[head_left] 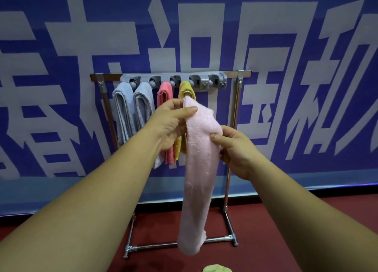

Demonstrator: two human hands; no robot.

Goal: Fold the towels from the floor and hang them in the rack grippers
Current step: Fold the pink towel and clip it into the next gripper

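Note:
A light pink towel [199, 169], folded into a long strip, hangs down in front of the rack. My left hand [171, 122] pinches its top edge between thumb and fingers. My right hand [235, 148] grips its right side a little lower. Behind stands a metal rack [231, 169] with a grey gripper bar [204, 80]. In the bar hang two blue-grey towels [122, 112], a coral pink towel [165, 93] and a yellow towel [185, 88]. The two rightmost grippers hold nothing.
A pale green towel [216, 268] lies on the dark red floor [276, 230] at the bottom edge. A blue banner [61, 67] with large grey characters covers the wall behind the rack.

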